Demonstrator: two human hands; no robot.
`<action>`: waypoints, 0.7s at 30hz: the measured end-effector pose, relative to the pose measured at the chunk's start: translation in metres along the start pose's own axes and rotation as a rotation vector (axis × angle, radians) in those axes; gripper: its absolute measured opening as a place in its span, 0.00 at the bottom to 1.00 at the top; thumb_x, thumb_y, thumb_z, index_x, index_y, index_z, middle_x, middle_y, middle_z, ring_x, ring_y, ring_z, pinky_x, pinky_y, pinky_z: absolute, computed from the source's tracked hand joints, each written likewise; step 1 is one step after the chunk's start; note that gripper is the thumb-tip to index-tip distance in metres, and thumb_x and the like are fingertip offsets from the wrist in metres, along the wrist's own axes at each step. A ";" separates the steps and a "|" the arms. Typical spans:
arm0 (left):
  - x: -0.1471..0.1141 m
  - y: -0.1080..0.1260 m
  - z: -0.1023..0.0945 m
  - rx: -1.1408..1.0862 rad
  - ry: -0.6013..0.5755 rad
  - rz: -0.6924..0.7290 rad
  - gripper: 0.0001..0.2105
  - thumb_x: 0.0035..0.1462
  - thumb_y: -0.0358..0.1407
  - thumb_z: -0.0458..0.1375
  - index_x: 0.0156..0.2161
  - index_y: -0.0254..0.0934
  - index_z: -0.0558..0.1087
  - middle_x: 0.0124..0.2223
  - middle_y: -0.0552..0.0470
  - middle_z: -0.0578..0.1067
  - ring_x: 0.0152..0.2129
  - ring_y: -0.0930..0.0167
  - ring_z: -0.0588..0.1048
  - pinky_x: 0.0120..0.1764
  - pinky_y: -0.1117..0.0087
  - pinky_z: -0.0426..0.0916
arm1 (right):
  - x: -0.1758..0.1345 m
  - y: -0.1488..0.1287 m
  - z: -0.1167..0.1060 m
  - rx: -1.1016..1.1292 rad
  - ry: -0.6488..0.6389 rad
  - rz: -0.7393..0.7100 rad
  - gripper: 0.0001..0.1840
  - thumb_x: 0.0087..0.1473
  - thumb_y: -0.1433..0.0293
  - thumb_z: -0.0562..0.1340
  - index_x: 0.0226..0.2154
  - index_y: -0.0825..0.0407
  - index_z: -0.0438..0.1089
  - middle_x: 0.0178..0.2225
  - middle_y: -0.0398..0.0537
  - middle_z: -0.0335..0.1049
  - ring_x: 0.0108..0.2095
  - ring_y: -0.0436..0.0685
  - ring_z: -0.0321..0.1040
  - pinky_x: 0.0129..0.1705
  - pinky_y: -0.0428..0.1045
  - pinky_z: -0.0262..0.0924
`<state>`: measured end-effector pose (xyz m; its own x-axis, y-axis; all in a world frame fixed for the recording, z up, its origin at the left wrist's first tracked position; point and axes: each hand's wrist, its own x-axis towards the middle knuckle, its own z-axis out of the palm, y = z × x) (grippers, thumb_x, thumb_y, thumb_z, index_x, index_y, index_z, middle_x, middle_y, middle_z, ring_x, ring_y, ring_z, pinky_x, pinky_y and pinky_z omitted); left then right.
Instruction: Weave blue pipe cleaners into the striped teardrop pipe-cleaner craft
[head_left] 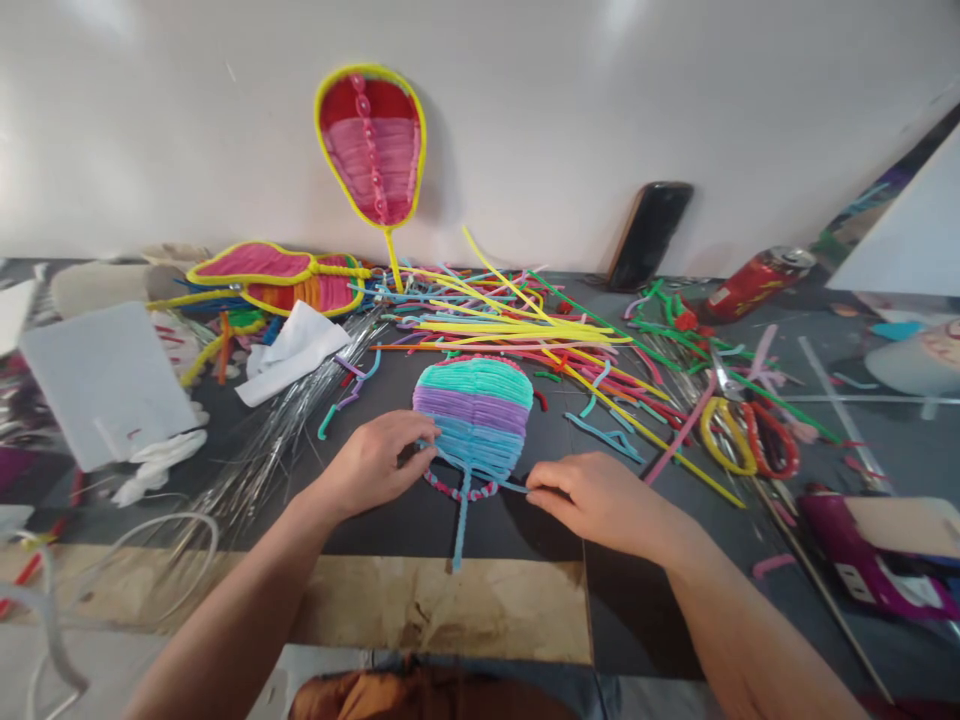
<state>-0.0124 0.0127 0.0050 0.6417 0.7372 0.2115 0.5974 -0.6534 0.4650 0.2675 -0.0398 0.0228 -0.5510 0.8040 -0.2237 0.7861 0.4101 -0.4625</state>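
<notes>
A fan-shaped piece made of pipe cleaners (474, 405), banded in mint green, purple and light blue, lies in front of me. A twisted light blue stem (460, 530) points toward me from it, and a pink-and-blue beaded-looking rim shows along its lower edge. My left hand (382, 460) is closed in a pinch at the left edge of the fan. Between the thumb and fingers of my right hand (585, 497) is the end of a light blue pipe cleaner (514, 487), which runs out from the fan's lower right side.
Loose pipe cleaners (517, 330) are piled behind the fan. A yellow-rimmed pink fan (371, 150) leans on the wall beside a phone (651, 237). Scissors (750, 437), a red can (759, 283) and a purple glue-gun-like device (870, 555) are at right; wire stems (277, 450) at left.
</notes>
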 end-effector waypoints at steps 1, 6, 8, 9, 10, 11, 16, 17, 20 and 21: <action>0.000 0.000 0.000 0.001 0.012 -0.033 0.06 0.57 0.33 0.53 0.38 0.36 0.72 0.40 0.47 0.78 0.40 0.68 0.76 0.43 0.67 0.70 | 0.001 -0.003 0.004 -0.025 0.003 -0.019 0.12 0.60 0.65 0.56 0.31 0.49 0.72 0.26 0.43 0.74 0.29 0.53 0.70 0.29 0.46 0.51; 0.002 0.000 0.002 -0.001 0.041 -0.084 0.06 0.57 0.33 0.53 0.37 0.37 0.72 0.39 0.50 0.79 0.37 0.69 0.76 0.40 0.70 0.70 | 0.009 -0.006 0.019 -0.037 0.203 -0.091 0.13 0.61 0.63 0.54 0.41 0.49 0.71 0.36 0.48 0.74 0.38 0.53 0.70 0.38 0.46 0.58; 0.002 0.000 0.003 0.001 0.049 -0.075 0.06 0.56 0.33 0.54 0.37 0.37 0.72 0.38 0.50 0.78 0.37 0.69 0.76 0.41 0.69 0.70 | 0.011 -0.006 0.023 -0.077 0.232 -0.152 0.15 0.61 0.63 0.55 0.47 0.47 0.69 0.40 0.49 0.72 0.40 0.54 0.69 0.40 0.47 0.59; 0.002 0.000 0.004 0.002 0.051 -0.072 0.06 0.57 0.33 0.53 0.37 0.37 0.72 0.38 0.50 0.78 0.37 0.69 0.76 0.41 0.69 0.70 | 0.012 -0.006 0.025 -0.113 0.221 -0.180 0.16 0.60 0.62 0.55 0.49 0.46 0.69 0.40 0.49 0.72 0.39 0.54 0.69 0.39 0.47 0.60; 0.002 0.000 0.004 0.004 0.050 -0.069 0.06 0.57 0.33 0.53 0.37 0.37 0.72 0.39 0.50 0.78 0.37 0.69 0.76 0.42 0.69 0.70 | 0.013 -0.006 0.027 -0.153 0.207 -0.195 0.17 0.60 0.61 0.56 0.50 0.46 0.68 0.40 0.49 0.72 0.38 0.54 0.69 0.38 0.47 0.60; 0.002 0.000 0.004 0.008 0.045 -0.067 0.06 0.57 0.33 0.53 0.37 0.37 0.72 0.39 0.49 0.78 0.38 0.69 0.76 0.42 0.69 0.70 | 0.013 -0.007 0.029 -0.192 0.195 -0.196 0.19 0.59 0.60 0.56 0.51 0.46 0.68 0.40 0.49 0.71 0.37 0.55 0.69 0.37 0.48 0.61; 0.000 -0.001 0.005 0.028 0.026 -0.038 0.07 0.58 0.33 0.53 0.39 0.36 0.72 0.39 0.47 0.78 0.39 0.68 0.75 0.43 0.67 0.69 | 0.015 -0.014 0.032 -0.291 0.147 -0.160 0.19 0.58 0.60 0.58 0.51 0.47 0.68 0.38 0.50 0.71 0.36 0.57 0.68 0.34 0.49 0.60; 0.000 -0.002 0.005 0.030 0.029 -0.033 0.07 0.58 0.33 0.53 0.38 0.36 0.72 0.39 0.47 0.78 0.39 0.68 0.75 0.43 0.67 0.69 | 0.015 -0.014 0.031 -0.295 0.144 -0.154 0.19 0.57 0.61 0.59 0.50 0.47 0.68 0.38 0.49 0.71 0.36 0.57 0.68 0.34 0.49 0.60; -0.001 -0.003 0.005 0.030 0.033 -0.024 0.07 0.58 0.33 0.53 0.39 0.36 0.73 0.39 0.48 0.78 0.39 0.68 0.75 0.43 0.67 0.70 | 0.015 -0.010 0.028 -0.226 0.153 -0.164 0.17 0.58 0.61 0.58 0.49 0.46 0.69 0.37 0.48 0.71 0.36 0.56 0.69 0.34 0.48 0.60; -0.001 -0.003 0.005 0.031 0.034 -0.016 0.08 0.57 0.32 0.53 0.39 0.36 0.73 0.39 0.48 0.78 0.39 0.68 0.75 0.43 0.67 0.70 | 0.014 -0.007 0.026 -0.177 0.169 -0.169 0.16 0.59 0.61 0.56 0.47 0.46 0.70 0.37 0.48 0.72 0.36 0.55 0.69 0.35 0.48 0.60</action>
<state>-0.0124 0.0135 -0.0007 0.6154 0.7527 0.2339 0.6223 -0.6461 0.4420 0.2470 -0.0426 0.0004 -0.6355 0.7721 -0.0035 0.7321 0.6011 -0.3206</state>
